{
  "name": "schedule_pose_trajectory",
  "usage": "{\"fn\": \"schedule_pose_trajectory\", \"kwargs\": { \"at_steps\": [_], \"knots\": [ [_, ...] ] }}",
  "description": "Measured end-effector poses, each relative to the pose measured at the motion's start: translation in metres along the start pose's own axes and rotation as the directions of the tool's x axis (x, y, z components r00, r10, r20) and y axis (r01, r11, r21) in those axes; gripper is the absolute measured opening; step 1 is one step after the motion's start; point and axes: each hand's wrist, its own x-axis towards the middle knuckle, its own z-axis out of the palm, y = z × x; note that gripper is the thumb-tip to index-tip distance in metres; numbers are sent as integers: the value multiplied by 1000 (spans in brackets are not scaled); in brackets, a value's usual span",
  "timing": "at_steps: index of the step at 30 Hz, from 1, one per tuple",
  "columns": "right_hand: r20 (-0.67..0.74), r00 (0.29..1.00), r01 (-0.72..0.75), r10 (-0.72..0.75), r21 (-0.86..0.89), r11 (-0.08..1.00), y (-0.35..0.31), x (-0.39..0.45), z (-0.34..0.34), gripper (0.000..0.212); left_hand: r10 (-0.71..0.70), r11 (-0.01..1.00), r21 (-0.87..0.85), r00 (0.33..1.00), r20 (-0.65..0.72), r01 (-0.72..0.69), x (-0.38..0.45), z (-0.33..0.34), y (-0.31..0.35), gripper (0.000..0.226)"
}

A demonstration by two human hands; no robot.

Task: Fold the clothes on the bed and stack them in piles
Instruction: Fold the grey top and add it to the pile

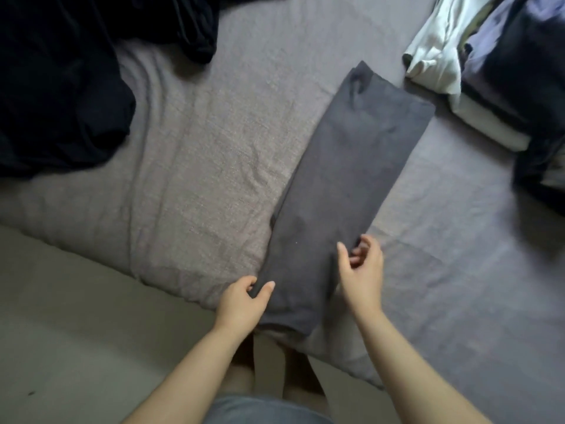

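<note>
— Where's the garment you're working on?

— The dark grey garment (345,191) lies on the bed (214,142) in front of me, already narrowed into a long strip that runs from the near edge away toward the stack of folded clothes (495,71) on my right. A heap of dark unfolded clothes (61,87) waits on my left.

— And your hands?

— Both are at the near end of the strip. My left hand (241,304) pinches the left edge, thumb on top and fingers curled under the cloth. My right hand (362,270) is at the right edge, thumb up and fingers bent in toward the fabric. It touches the edge, but I can't tell whether it has truly closed on it.

— What's the next move, as you judge it?

— Probably to bring this near end over toward the far end, halving the strip. To do it well I want an even hold on both corners, lift them together so the layers inside don't slide apart, line the edges up squarely, then smooth the fold flat before it goes onto the stack.

— Any risk?

— An uneven grip; one side would drag and skew the fold.
</note>
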Motion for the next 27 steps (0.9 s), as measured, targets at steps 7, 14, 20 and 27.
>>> {"fn": "schedule_pose_trajectory", "kwargs": {
  "at_steps": [7, 14, 20, 27],
  "knots": [
    [521, 736, -601, 432, 209, 771, 32, -90, 4, 10, -48, 998, -23, 938, 344, 59, -8, -10, 14, 26],
    [473, 765, -644, 437, 563, 518, -23, -57, -28, 16, 66, 909, -387, 867, 494, 152, -13, -42, 93, 20],
    [500, 806, -589, 316, 622, 516, -75, 44, -47, 25, 90, 819, -549, 907, 411, 167, 17, -39, 192, 37],
    [39, 977, -214, 211, 231, 949, -13, 75, -31, 26, 278, 944, 245, 932, -234, -220, 60, -14, 149, 50]
  ]
}}
